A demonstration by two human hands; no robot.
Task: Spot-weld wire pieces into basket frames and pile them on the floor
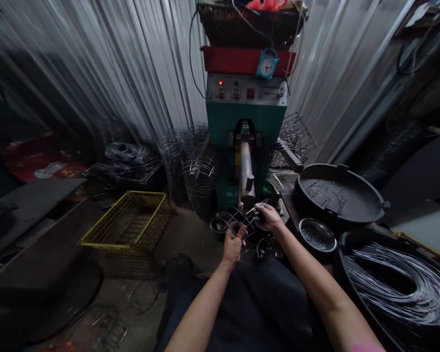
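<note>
Below the cylindrical arm (247, 168) of a green welding machine (223, 122), both hands meet at a wire frame (230, 221) of crossed and curved metal rods. My left hand (233, 244) is closed around the frame's near side, with something orange at its fingers that could be a wrap or a handle. At the frame's right side, my right hand (267, 217) pinches a short thin metal wire (259, 204) just beside the arm's tip. Whether the wire touches the frame is too dark to tell.
A yellow wire basket (126, 220) stands on the floor at left. To the right are a round black pan (341, 190) with wire frames, a metal bowl (317, 234) of small pieces and a tub of wire rings (399, 283). Stacked wire coils (201, 171) stand beside the machine.
</note>
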